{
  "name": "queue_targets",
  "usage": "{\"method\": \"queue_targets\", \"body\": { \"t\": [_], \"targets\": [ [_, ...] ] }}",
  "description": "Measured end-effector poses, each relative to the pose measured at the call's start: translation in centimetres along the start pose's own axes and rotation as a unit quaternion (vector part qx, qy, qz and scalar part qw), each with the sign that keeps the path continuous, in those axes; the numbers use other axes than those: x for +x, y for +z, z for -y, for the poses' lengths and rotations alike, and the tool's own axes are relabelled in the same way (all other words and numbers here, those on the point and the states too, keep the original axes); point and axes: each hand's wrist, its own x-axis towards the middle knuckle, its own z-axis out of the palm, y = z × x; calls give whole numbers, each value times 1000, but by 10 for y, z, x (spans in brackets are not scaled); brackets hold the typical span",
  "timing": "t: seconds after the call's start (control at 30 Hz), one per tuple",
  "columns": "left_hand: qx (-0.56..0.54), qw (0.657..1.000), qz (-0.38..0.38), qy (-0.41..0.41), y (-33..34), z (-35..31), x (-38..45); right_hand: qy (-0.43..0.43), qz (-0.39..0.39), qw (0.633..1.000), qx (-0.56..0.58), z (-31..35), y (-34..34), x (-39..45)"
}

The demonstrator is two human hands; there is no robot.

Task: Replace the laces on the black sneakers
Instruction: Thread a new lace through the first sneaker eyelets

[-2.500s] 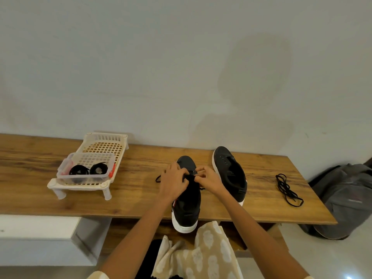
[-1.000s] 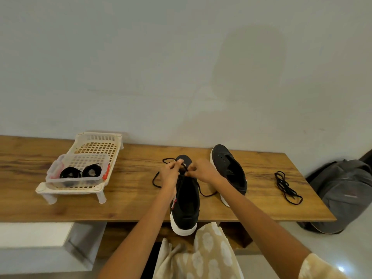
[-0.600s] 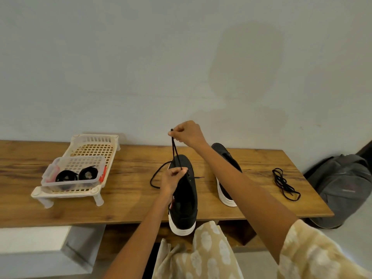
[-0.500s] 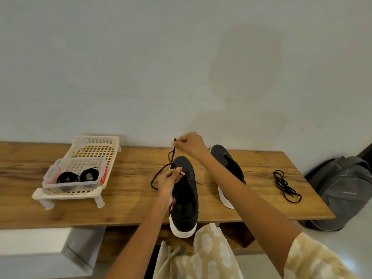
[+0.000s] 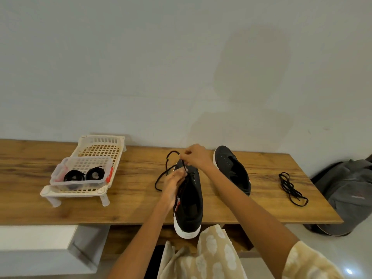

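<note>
Fingertips of my right hand are pinching the black lace above the near sneaker, toe end; my left hand is gripping the lace at the eyelets. I am judging the lace light, limp and thin, so I am holding it near its tip. Both sneakers are sitting on the grained wooden bench, white soles rubbery.

Soft, even light fills the room, a bit dim. Faint broad shadows smudge the wall right of centre. A small bright glare spot sits on the floor at lower right. The wide lens bows the bench toward the frame edges. Detail is slightly soft throughout.
</note>
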Motion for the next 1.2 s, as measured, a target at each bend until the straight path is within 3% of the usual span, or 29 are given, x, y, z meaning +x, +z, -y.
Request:
{"method": "queue_targets", "body": {
  "t": [0.1, 0.27, 0.33, 0.43, 0.57, 0.63, 0.73, 0.9, 1.1, 1.2],
  "targets": [
    [203, 978, 8, 38, 3, -1, 3, 6, -5, 1000, -14, 6, 1, 10],
    [497, 854, 66, 138, -6, -10, 14, 72, 24, 996, -37, -18, 21, 11],
    [542, 827, 97, 114, -12, -17, 16, 85, 38, 995, -25, -26, 26, 7],
    [536, 831, 132, 62, -16, -24, 17, 72, 64, 995, -11, -37, 27, -1],
    [531, 840, 110, 21, -13, -37, 17, 25, 38, 999, 18, -40, 17, -23],
    [506, 859, 84, 8, -10, -40, 14, 0, 72, 997, -18, -37, 14, -35],
    [424, 905, 24, -13, -10, -36, 6, -35, 125, 979, -160, -28, 22, -44],
    [359, 933, -6, -27, -11, -34, -1, -35, -1, 959, -280, -16, 42, -51],
    [415, 910, 5, 6, -10, -33, 2, 20, -58, 985, -161, -27, 43, -44],
    [487, 872, 25, 44, -5, -29, 6, 130, -95, 984, 74, -43, 38, -43]
  ]
}}
